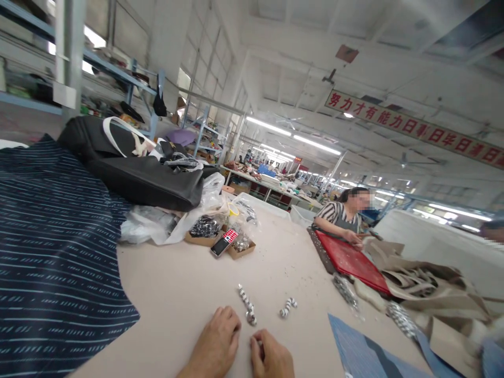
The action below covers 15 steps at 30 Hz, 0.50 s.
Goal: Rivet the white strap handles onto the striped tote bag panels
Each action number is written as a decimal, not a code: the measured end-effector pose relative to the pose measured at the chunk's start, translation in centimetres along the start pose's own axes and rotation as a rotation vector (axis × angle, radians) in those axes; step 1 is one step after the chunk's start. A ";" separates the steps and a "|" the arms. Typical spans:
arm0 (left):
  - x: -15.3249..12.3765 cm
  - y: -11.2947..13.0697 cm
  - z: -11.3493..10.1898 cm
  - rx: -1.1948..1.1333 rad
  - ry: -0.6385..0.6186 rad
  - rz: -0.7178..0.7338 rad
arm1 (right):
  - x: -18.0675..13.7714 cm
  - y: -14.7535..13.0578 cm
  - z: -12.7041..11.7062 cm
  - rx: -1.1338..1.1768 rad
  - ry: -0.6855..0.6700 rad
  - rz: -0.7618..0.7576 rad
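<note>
My left hand (219, 336) rests low over the table with its fingers curled together; what they hold, if anything, is hidden. Close beside it on the right, my right hand (272, 356) has thumb and index finger bent toward each other, with a tiny pale spot at the tips that is too small to name. Just beyond both hands lies a black-and-white banded strip (247, 305), its near end by my fingers. A second banded piece (289, 307), curled into a hook, lies farther right, apart from my hands.
Dark striped fabric (59, 262) covers the table's left side. Behind are a black bag (153, 178), a calculator (223, 242) and small boxes (241, 251) of parts. Across the table, a person (342, 215) works at a red board (350, 257). Blue sheet material (366, 352) lies front right.
</note>
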<state>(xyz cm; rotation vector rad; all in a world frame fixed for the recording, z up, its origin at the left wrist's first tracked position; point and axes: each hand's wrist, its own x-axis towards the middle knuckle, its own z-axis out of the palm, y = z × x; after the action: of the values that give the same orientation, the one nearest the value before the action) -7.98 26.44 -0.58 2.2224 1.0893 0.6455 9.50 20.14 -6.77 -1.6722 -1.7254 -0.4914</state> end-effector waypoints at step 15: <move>1.2 -2.4 0.8 0.011 0.053 0.111 | 1.2 -1.9 -2.4 -0.008 -0.165 0.190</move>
<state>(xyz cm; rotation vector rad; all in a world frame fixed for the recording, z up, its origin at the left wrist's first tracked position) -8.10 28.36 -2.57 2.2997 1.0019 0.7506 8.16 19.20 -3.91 -1.9056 -1.6572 -0.2795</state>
